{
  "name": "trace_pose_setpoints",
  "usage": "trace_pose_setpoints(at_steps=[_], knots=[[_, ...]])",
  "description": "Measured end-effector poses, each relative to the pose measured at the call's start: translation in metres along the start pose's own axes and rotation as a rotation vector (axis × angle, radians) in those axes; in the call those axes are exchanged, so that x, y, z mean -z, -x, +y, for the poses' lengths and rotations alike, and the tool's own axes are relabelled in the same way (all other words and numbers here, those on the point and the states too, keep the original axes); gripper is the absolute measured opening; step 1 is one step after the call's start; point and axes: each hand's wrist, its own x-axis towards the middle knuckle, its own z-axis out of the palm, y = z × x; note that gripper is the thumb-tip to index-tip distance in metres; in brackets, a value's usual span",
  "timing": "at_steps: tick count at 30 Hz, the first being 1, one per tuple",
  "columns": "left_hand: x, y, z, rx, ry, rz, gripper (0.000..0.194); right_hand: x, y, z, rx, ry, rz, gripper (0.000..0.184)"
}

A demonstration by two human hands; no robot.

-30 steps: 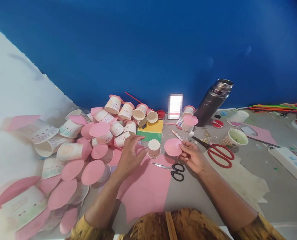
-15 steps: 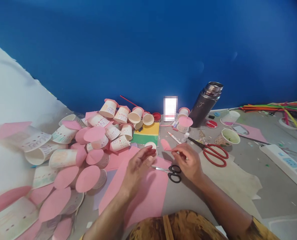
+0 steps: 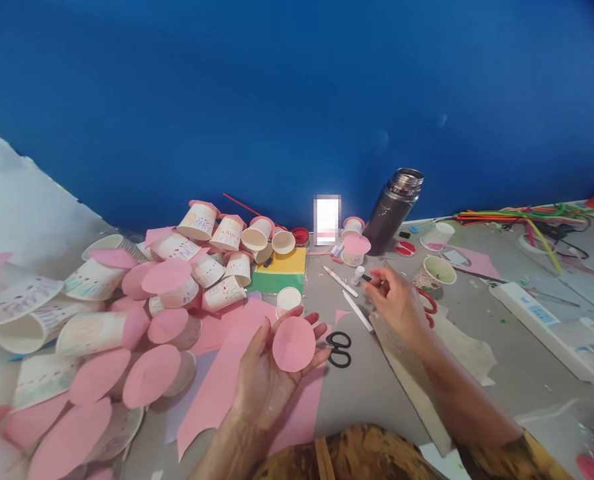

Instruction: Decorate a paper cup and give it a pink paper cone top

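Note:
My left hand (image 3: 267,383) is turned palm up with spread fingers, and a round pink paper circle (image 3: 293,344) lies on it. Just behind its fingers stands a white paper cup (image 3: 289,299). To the right are black-handled scissors (image 3: 339,350), their blades hidden by my left hand. My right hand (image 3: 397,297) hovers with loosely bent fingers over red-handled scissors (image 3: 431,308), covering much of them; nothing shows between its fingertips. A small white-capped bottle (image 3: 358,275) is close to those fingertips. Two markers (image 3: 357,311) lie left of that hand.
Many paper cups with pink circles (image 3: 153,375) crowd the left side. Pink paper sheets (image 3: 211,387) lie beneath my left hand. A dark metal flask (image 3: 393,213) stands at the back, near a blue wall. At right are a green-lined cup (image 3: 437,272) and a power strip (image 3: 531,310).
My left hand has turned palm up and now bears the pink circle. My right hand no longer pinches a pink paper piece and has moved toward the bottle. The view has shifted right.

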Motion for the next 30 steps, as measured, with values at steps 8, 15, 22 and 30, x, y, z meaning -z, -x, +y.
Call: trace_pose_setpoints(at_steps=[8,15,22,30], knots=[[-0.006,0.000,0.002,-0.001,0.060,0.044,0.046,-0.032,-0.048,0.034,-0.065,0.005,-0.174,0.024],[-0.005,-0.002,0.011,-0.228,-0.020,0.050,0.047,0.012,0.003,-0.043,0.308,-0.161,-0.237,0.025],[-0.007,-0.004,0.004,-0.364,-0.125,0.039,0.060,-0.011,0.040,-0.094,0.601,-0.087,-0.360,0.023],[0.007,-0.004,-0.012,-0.586,-0.431,0.008,0.064,-0.025,0.046,-0.107,0.608,0.001,-0.271,0.015]])
